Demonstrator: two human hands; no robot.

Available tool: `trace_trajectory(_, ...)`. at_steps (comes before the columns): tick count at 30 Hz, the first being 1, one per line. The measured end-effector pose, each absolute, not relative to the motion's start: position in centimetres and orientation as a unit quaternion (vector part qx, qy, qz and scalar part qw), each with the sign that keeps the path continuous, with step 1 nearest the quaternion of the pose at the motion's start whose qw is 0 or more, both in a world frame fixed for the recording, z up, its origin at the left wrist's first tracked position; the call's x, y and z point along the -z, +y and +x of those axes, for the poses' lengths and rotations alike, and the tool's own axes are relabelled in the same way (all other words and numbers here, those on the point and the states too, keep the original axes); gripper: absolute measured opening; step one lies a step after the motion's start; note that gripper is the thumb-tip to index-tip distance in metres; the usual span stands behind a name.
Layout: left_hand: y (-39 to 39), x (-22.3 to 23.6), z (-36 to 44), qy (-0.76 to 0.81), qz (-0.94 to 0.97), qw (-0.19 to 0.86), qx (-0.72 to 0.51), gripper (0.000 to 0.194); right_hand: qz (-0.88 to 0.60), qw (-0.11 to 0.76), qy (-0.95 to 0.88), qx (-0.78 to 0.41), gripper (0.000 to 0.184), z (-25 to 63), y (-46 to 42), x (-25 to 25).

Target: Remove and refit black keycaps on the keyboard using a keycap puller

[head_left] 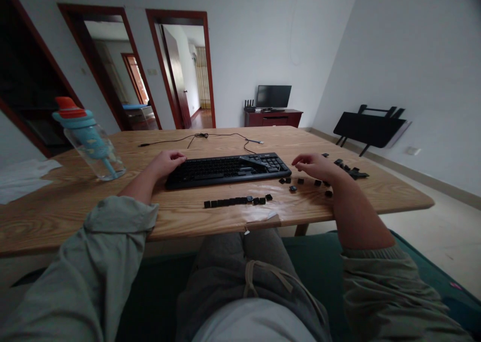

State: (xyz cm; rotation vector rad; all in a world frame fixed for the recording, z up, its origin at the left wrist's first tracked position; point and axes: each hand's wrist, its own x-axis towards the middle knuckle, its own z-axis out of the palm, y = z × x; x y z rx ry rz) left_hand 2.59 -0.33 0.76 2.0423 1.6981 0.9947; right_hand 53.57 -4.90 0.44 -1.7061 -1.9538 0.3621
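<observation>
A black computer keyboard (225,171) lies flat on the wooden table in front of me. Across its right part runs a slanting, smooth dark strip (257,162); whether it is a loose piece or part of the board I cannot tell. My left hand (167,163) is closed on the keyboard's left end, its fingers bent over the upper corner. Just off the right end is my right hand (313,165), fingers curled together, with anything between them hidden. Below the keyboard sits a row of black keycaps (229,202). More loose keycaps (300,181) are scattered near my right hand.
A clear bottle with a blue and orange lid (93,146) stands on the left of the table (180,209), beside white tissue (26,179). A thin black cable (225,134) runs behind the keyboard. A pile of black pieces (351,171) lies past my right wrist.
</observation>
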Motion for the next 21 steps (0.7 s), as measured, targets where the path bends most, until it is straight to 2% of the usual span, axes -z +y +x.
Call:
trace_trajectory(4, -0.3, -0.8, 2.7, 0.595, 0.709, 0.148, -0.347, 0.04, -0.611, 0.251, -0.74, -0.128, 0.021, 53.5, -5.0, -0.3)
trace_trajectory(11, -0.5, -1.0, 2.8, 0.592, 0.714, 0.143, -0.346, 0.039, -0.554, 0.302, -0.761, -0.15, 0.027, 52.4, -8.4, -0.2)
trace_trajectory(16, 0.0, -0.6, 2.5, 0.59, 0.721, 0.136, -0.337, 0.042, -0.552, 0.236, -0.793, -0.105, 0.031, 51.9, -12.4, 0.9)
trace_trajectory(21, 0.3, -0.4, 2.3, 0.595, 0.715, 0.143, -0.338, 0.042, -0.566, 0.197, -0.798, -0.065, 0.019, 51.0, -12.9, 1.3)
